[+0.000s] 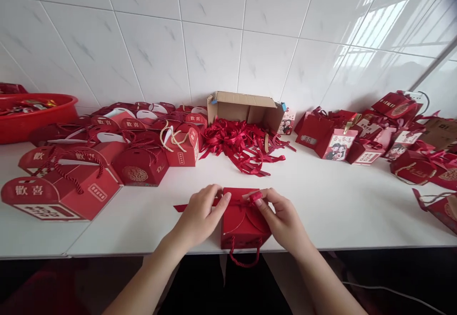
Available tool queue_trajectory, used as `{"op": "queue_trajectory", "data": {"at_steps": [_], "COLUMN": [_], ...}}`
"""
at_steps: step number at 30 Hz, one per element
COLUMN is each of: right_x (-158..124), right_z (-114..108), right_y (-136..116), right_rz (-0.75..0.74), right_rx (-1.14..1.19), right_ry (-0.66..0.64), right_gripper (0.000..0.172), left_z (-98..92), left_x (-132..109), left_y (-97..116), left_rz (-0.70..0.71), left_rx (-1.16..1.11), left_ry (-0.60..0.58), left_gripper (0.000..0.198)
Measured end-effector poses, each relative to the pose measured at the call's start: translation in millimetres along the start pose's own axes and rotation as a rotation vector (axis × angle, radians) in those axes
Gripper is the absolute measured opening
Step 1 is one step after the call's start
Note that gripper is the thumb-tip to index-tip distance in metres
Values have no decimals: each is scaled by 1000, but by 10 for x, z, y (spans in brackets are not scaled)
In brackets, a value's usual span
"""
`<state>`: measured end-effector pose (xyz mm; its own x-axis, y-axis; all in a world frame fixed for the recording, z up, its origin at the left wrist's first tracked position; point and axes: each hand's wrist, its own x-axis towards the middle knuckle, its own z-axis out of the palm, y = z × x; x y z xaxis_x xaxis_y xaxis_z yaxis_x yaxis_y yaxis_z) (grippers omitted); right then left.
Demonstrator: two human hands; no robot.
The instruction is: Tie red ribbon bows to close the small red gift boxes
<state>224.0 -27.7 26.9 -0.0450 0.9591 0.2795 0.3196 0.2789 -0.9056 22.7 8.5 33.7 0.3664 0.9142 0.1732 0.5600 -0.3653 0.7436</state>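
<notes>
A small red gift box (243, 224) lies at the front edge of the table between my hands. Its twisted red cord handle (246, 262) hangs over that edge. A red satin ribbon (181, 208) runs across the box top, and one tail sticks out to the left past my left hand. My left hand (205, 212) is closed at the box's left side, thumb and fingers on the ribbon there. Between thumb and fingertips, my right hand (285, 217) pinches a folded loop of the ribbon above the box's right side.
A tangled heap of red ribbons (243, 139) spills from a cardboard carton (246, 101) at the wall. Several red gift boxes (143, 162) crowd the left, near a red basin (53, 115). More boxes with bows (335, 143) stand on the right.
</notes>
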Motion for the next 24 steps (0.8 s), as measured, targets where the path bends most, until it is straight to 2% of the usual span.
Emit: {"op": "queue_trajectory", "data": {"at_steps": [1,3,5,6,9,15,20,24], "right_x": [10,32,54,65,94,118,90,53], "right_z": [-10,-28,-34,-30,4,111,141,128], "right_y": [-10,-45,-88,-108,-150,-165,-184,-209], "right_rz": [17,42,88,115,159,80,-64,-55], "right_rx": [30,98,151,169,163,-58,-134,-33], "right_ry": [-30,-81,-97,-86,-37,25,31,-55], "right_gripper": [32,33,33,32,30,21,18,23], "left_z": [34,80,76,52,-103,-442,-405,-327], "left_x": [-2,-2,-2,-6,-48,-146,67,281], "left_y": [-32,-69,-73,-61,28,365,628,750], "left_rz": [-57,-144,-173,-172,-149,-28,79,114], "left_rx": [-23,-55,-70,-88,-212,-484,-646,-541], "left_ry": [-34,-2,52,38,-107,-203,-209,-186], "left_gripper": [30,32,35,37,44,34,25,24]}}
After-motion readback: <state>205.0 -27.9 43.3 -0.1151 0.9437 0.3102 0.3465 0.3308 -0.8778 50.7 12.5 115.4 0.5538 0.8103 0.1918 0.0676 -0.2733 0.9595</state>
